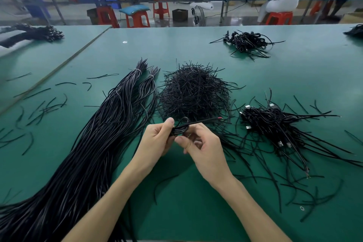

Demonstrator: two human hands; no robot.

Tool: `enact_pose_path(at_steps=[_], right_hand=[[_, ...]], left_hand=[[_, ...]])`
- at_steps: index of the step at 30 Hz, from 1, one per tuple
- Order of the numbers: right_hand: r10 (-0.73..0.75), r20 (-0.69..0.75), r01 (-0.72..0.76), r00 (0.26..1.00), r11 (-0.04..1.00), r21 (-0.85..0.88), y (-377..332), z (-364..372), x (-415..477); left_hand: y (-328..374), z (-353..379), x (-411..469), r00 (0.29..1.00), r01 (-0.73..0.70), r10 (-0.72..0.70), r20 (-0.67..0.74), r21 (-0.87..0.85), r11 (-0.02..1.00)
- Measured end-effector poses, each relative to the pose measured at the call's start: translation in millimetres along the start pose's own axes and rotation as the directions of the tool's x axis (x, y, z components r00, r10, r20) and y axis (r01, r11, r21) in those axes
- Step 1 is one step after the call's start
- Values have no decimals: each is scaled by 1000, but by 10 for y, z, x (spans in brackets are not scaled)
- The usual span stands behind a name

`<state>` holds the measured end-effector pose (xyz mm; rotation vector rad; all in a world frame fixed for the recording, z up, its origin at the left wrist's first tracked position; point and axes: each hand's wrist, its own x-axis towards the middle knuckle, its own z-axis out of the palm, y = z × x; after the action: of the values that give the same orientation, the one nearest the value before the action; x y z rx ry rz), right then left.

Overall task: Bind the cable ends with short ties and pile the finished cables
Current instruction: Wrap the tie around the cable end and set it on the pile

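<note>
Both hands hold one coiled cable above the green worktop (294, 68).
Left hand (157, 139) grips the coiled cable (179, 128); right hand (202, 147) pinches it, curled, near the tie heap (193, 90).

I count two hands, my left hand (157, 139) and right hand (204, 149), and one coiled cable (179, 127) between them. I see two tied long-cable bundles (110, 124), one heap of short ties (194, 90), a near finished pile (275, 124) and a far finished pile (247, 42). The loose ties are too many to count. There are at least four red stools (137, 18).
</note>
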<state>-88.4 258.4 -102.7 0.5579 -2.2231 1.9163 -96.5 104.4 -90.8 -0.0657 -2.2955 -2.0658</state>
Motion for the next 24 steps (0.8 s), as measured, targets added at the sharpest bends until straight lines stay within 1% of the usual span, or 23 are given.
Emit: enact_pose_path(at_steps=[4,8,14,16,18,21,24], right_hand=[[26,-32,-26,999,1000,-4,27,-1,1],[-2,-59,1,998,1000,-14,46,-9,18],[-113,-93,95,989,978,-184,43,-7,2],[-137,-108,111,985,970,-217,40,-10,4],[-143,-123,110,982,964,-242,45,-7,9],[-132,-147,93,980,965,-246,38,-12,5],[-119,-191,76,974,973,-220,31,-36,11]], left_hand=[[-20,14,-5,999,25,-25,21,-3,1000],[0,29,-16,998,32,-33,58,12,999],[10,34,-22,996,41,-44,80,41,998],[1,34,-19,996,12,-18,82,78,997],[-9,32,-9,995,-51,42,86,95,994],[5,7,3,991,-108,103,82,53,993],[21,-37,9,992,-103,103,76,-6,995]])
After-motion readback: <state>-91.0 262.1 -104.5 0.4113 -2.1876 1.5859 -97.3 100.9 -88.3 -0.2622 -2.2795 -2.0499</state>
